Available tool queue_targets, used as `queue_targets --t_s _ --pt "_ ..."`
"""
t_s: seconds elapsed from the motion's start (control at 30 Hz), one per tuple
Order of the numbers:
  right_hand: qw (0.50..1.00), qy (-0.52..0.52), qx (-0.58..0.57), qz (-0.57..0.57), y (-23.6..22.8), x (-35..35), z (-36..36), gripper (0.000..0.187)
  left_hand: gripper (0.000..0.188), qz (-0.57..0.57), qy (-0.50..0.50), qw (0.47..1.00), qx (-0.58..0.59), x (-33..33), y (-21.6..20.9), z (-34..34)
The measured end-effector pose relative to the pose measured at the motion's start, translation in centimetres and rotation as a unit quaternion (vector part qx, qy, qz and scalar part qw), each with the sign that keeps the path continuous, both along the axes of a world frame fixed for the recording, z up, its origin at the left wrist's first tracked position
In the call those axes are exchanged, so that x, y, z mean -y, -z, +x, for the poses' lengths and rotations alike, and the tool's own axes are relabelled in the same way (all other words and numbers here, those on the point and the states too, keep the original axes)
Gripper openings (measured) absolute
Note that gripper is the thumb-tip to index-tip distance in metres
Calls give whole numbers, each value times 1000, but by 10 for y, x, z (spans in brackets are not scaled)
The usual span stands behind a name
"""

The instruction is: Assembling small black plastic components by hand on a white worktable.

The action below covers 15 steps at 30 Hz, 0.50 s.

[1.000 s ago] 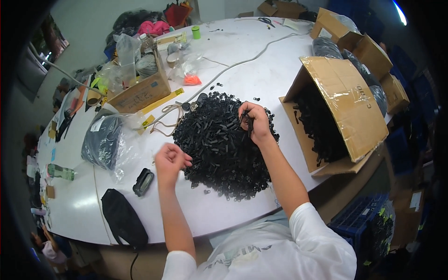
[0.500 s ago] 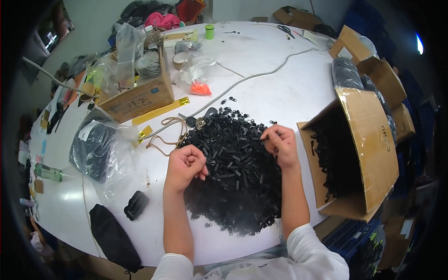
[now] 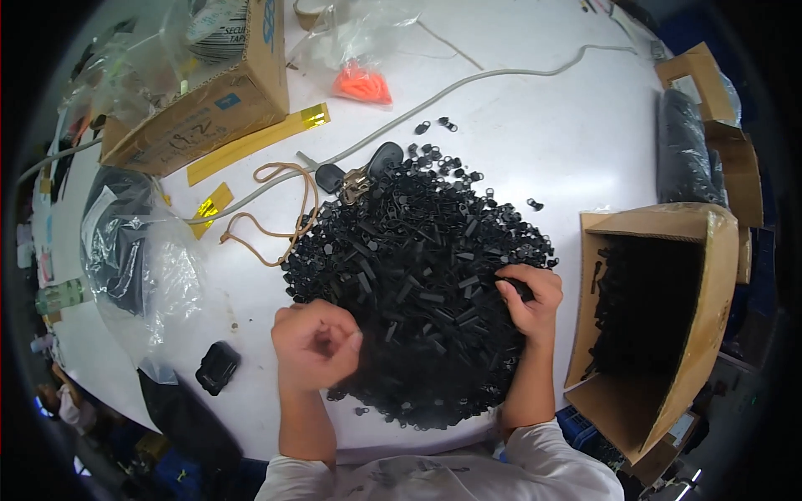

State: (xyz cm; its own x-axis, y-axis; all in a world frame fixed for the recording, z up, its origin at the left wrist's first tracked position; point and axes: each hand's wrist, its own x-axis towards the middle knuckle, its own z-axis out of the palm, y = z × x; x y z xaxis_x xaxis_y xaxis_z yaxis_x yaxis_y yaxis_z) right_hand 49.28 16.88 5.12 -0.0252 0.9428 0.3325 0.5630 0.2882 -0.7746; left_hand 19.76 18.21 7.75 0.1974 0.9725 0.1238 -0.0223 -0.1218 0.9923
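Note:
A broad heap of small black zipper pulls (image 3: 426,292) lies on the white table, with flat strips mixed among small ringed pieces. At the heap's left edge my left hand (image 3: 317,344) is curled closed, thumb against the fingers; whatever it may hold is hidden. My right hand (image 3: 533,299) is over the right edge of the heap, its thumb and fingers bent in a pinch. Dark shows between those fingers, but I cannot make out whether it is a held piece or the heap behind. A bunch of keys (image 3: 355,185) with a brown cord touches the heap's far left side.
To the right, a cardboard box (image 3: 718,334) on its side holds more black pieces. A carton (image 3: 200,125) with tape rolls stands far left, near a bag of orange pieces (image 3: 363,83). A grey cable (image 3: 468,79) crosses the table; a black case (image 3: 219,367) lies left.
The view has tilted down and closer to the heap. My left hand has drawn back toward me. The right hand has moved lower along the heap's right edge.

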Motion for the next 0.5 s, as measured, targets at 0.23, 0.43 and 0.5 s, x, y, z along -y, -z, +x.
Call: queue_targets --t_s 0.23,0.43,0.5 --pt "1000 5 -18 -20 2 6 4 11 15 -25 61 997 -39 -1 -7 9" --pt "998 37 -43 -28 7 9 10 12 14 -63 71 993 -67 5 -15 10" --pt "992 61 -105 -45 6 12 12 20 14 -45 52 993 -94 6 -21 12"
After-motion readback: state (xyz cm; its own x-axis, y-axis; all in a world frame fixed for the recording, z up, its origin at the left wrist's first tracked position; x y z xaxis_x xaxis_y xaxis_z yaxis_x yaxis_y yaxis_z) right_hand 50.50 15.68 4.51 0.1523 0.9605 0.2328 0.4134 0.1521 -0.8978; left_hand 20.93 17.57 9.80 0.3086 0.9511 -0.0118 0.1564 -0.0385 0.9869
